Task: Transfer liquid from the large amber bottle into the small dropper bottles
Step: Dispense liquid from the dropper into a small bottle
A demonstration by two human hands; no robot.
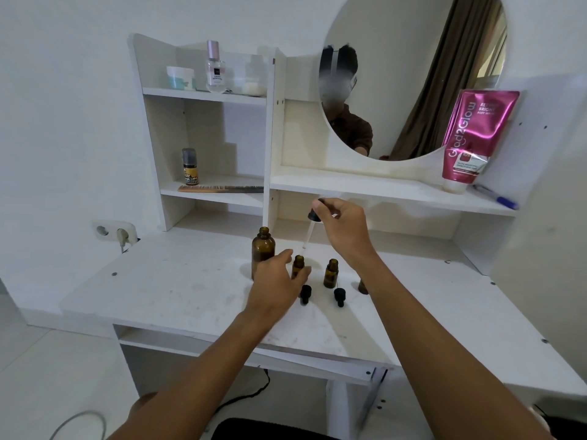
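Observation:
The large amber bottle [263, 251] stands uncapped on the white desk [178, 290]. To its right stand two small uncapped amber bottles, one [298, 265] held by my left hand [279, 281] and another [331, 273] free. A third small bottle [362, 286] is mostly hidden behind my right forearm. My right hand [343, 227] pinches the black bulb of a glass dropper [310, 230], whose tip hangs just above the held bottle's mouth. Two black dropper caps [305, 294] [340, 296] lie in front of the small bottles.
A white shelf unit with a round mirror [413, 74] rises behind the desk. It holds a pink tube [470, 138], a pen [495, 197], a comb [222, 188], a small dark-capped bottle [190, 166] and jars. A wall socket [116, 232] sits at the left.

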